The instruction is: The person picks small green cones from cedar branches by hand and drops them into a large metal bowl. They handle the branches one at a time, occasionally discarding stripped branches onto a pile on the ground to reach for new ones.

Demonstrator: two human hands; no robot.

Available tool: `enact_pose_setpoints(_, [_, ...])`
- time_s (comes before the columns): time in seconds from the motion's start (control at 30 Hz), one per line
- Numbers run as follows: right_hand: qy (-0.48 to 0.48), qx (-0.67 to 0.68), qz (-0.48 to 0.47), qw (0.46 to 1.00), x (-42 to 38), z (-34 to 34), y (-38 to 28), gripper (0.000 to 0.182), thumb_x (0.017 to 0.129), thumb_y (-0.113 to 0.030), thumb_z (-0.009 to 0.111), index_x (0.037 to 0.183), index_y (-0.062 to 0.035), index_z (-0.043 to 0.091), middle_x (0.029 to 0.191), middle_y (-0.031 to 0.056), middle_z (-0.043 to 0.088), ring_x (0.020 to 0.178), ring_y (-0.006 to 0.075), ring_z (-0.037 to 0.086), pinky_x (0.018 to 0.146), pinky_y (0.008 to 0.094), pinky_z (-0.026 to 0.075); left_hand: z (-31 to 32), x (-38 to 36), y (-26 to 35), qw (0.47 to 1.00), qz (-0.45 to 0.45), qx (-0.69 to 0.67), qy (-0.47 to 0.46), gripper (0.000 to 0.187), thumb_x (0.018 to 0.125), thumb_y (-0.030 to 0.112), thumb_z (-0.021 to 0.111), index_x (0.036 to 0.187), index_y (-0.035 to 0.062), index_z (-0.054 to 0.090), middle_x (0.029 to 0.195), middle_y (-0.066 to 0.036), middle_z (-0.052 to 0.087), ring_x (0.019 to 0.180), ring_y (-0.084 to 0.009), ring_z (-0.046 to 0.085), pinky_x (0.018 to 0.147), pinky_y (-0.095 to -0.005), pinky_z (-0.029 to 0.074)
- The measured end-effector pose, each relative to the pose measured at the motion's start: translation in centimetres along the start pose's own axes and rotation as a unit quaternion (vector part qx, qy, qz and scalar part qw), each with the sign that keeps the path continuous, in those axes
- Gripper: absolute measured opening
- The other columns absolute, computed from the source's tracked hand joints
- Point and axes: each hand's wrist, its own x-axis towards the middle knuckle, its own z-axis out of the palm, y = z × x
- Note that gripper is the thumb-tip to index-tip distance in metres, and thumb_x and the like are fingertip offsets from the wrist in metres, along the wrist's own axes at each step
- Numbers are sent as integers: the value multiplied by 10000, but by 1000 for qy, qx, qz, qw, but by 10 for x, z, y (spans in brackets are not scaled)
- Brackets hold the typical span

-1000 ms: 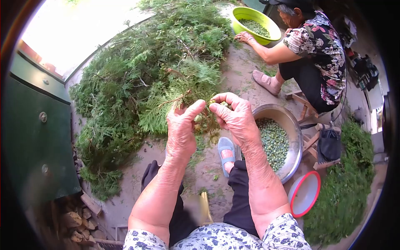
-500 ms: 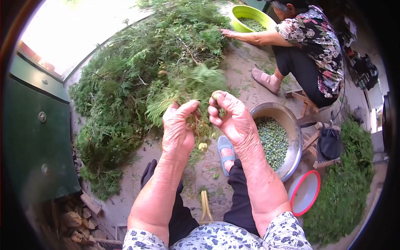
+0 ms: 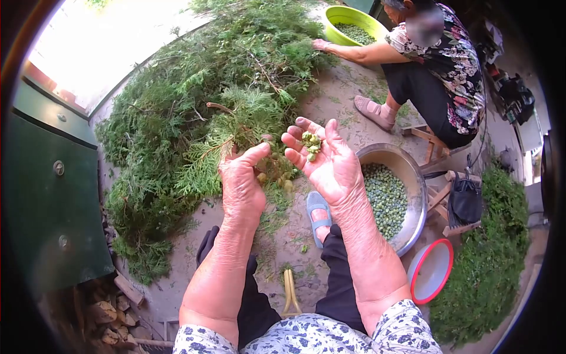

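My left hand (image 3: 243, 184) is closed around a leafy cypress branch (image 3: 203, 160), whose flat green sprays fan out beyond the fingers. Small cones hang under that hand, partly blurred. My right hand (image 3: 331, 174) is turned palm up with its fingers curled, cradling several green cypress cones (image 3: 311, 145). Close by my right forearm stands a metal basin (image 3: 421, 197), partly filled with green cones (image 3: 386, 203). Ahead of both hands rises a big heap of cut cypress branches (image 3: 159, 127).
Another person (image 3: 451, 76) sits on a low wooden stool (image 3: 429, 140), one hand at the heap beside a lime-green basin (image 3: 331, 36) of cones. A red-rimmed bowl (image 3: 429, 277) leans near more greenery (image 3: 483, 277). At left are a green cabinet (image 3: 53, 200) and firewood (image 3: 106, 312).
My right hand has turned palm up and its fingers have loosened, showing the cones. My left hand has shifted slightly left and down with the branch, and the hands are farther apart.
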Motion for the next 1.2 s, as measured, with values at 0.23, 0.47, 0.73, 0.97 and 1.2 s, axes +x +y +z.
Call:
enact_pose_setpoints(0.23, [16,-29,-15,999,-1,5,6,381,954,-194,443,1196,99,417,1139,220,503,1083,331,523,937,427,461,6,-6,1,995,62,37,-67,441,693,-85,658,1104,15,533,978,-86,636,871,-159,612,763,-286,490])
enact_pose_setpoints(0.47, [29,-72,14,997,-5,9,7,317,940,-166,480,1136,83,459,1113,180,530,1002,268,558,876,370,506,5,-8,5,986,32,70,-145,437,709,-83,644,1122,1,529,936,-104,655,796,-170,635,719,-295,505])
enact_pose_setpoints(0.73, [45,-159,46,985,-6,1,6,275,928,-195,514,1127,-7,545,1038,64,595,855,136,570,668,261,492,9,-8,2,977,43,165,-126,523,708,-82,636,1198,-10,467,913,-108,649,694,-127,626,592,-249,516])
enact_pose_setpoints(0.97, [64,-164,55,983,-6,13,6,280,926,-236,524,1068,4,544,958,65,593,772,139,575,625,260,485,9,-6,4,971,39,197,-133,330,721,-42,666,1033,-16,565,887,-89,649,710,-135,621,639,-261,502])
enact_pose_setpoints(1.2, [81,-185,54,978,-6,4,7,239,917,-211,545,1032,-1,554,873,56,574,674,124,544,543,237,439,12,-11,9,983,35,133,-124,370,745,-38,648,1087,-16,509,924,-89,629,741,-132,609,673,-257,496])
